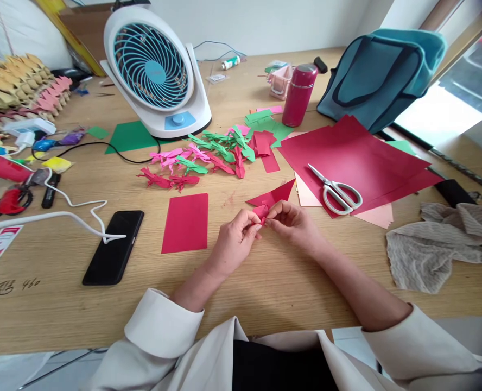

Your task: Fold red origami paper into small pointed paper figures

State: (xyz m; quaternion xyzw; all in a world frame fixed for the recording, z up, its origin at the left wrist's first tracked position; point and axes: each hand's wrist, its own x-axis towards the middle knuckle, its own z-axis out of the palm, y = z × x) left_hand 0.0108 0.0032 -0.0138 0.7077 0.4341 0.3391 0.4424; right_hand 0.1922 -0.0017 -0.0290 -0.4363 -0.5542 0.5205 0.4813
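Note:
A small folded piece of red paper (260, 212) is pinched between my two hands, above the wooden table. My left hand (236, 237) grips its left side with thumb and fingers closed. On the other side, my right hand (292, 224) pinches the paper's right edge between thumb and forefinger. Just behind my fingers lies a red paper triangle (277, 194). A flat red rectangle of paper (185, 223) rests to the left of my left hand. Farther back is a heap of folded paper pieces (220, 147) in green, pink and red.
White scissors (338, 193) lie on large red sheets (371, 163) at right, near a crumpled cloth (440, 244). A black phone (114, 247) with a white cable is at left. Behind stand a fan (155, 70), a red flask (300, 96) and a teal bag (379, 76).

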